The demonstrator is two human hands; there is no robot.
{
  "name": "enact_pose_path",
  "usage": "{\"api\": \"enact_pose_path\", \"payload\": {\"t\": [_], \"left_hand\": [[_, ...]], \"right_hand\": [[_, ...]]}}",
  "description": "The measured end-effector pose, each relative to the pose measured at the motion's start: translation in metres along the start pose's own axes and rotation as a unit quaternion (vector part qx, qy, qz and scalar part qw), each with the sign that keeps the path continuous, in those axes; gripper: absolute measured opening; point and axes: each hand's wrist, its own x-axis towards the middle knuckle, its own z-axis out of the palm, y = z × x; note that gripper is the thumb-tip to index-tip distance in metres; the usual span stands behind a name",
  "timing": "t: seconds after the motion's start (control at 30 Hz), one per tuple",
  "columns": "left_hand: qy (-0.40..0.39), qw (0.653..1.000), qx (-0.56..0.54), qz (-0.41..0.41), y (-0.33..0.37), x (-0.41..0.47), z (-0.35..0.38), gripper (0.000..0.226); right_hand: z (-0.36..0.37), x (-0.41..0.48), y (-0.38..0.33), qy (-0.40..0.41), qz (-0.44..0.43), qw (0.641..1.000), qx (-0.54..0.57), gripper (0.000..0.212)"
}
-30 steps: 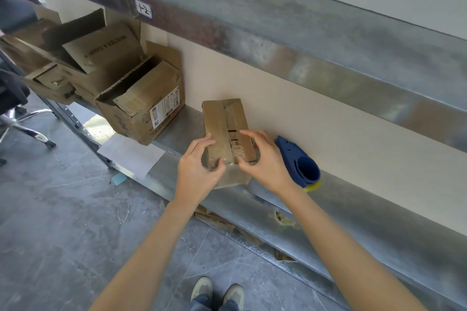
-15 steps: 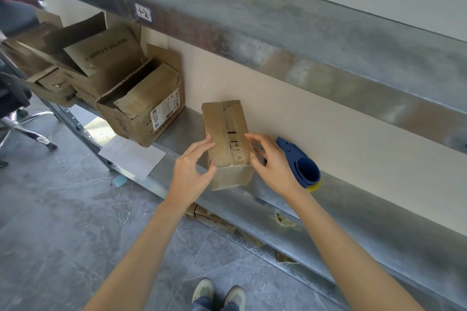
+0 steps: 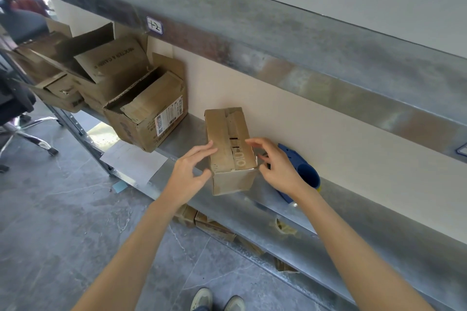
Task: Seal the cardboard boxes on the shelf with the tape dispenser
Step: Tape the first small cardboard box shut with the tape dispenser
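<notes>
Loose, spread fingers on both sides, gripping nothing: left hand [image 3: 187, 177] touches the left top edge of the box [image 3: 227, 139], right hand [image 3: 280, 171] is at its right edge, contact unclear. Box stands on the shelf [image 3: 353, 235]; blue dispenser [image 3: 307, 171] lies just right of the box, partly behind the right hand.

The small cardboard box [image 3: 228, 149] is coloured dull brown and marked with pale printed letters. Deep blue is seen on the tape dispenser [image 3: 307, 174], with a trace of yellow. A white label [image 3: 168, 118] with black barcodes is carried by the larger open box [image 3: 136, 134]. The shelf [image 3: 328, 222] is mottled grey, and the floor [image 3: 63, 222] is dark grey, veined pale.
</notes>
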Motion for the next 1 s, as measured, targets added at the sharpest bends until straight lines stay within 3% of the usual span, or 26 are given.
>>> {"api": "enact_pose_path", "payload": {"t": [0.2,0.4,0.87,1.0], "left_hand": [[0.078,0.997,0.022,0.015,-0.003,-0.001,0.015,0.045],[0.119,0.992,0.033,0.029,-0.006,-0.001,0.024,0.043],[0.149,0.989,-0.007,0.015,-0.006,-0.002,0.033,0.041],[0.120,0.993,-0.019,0.005,-0.004,-0.002,0.029,0.043]], "right_hand": [[0.007,0.007,0.003,0.057,-0.030,0.998,-0.025,0.048],[0.013,0.007,0.005,0.071,-0.027,0.997,-0.006,0.046],[0.014,0.009,0.007,0.063,0.000,0.998,0.007,0.045],[0.013,0.010,0.005,0.045,0.009,0.999,0.005,0.049]]}}
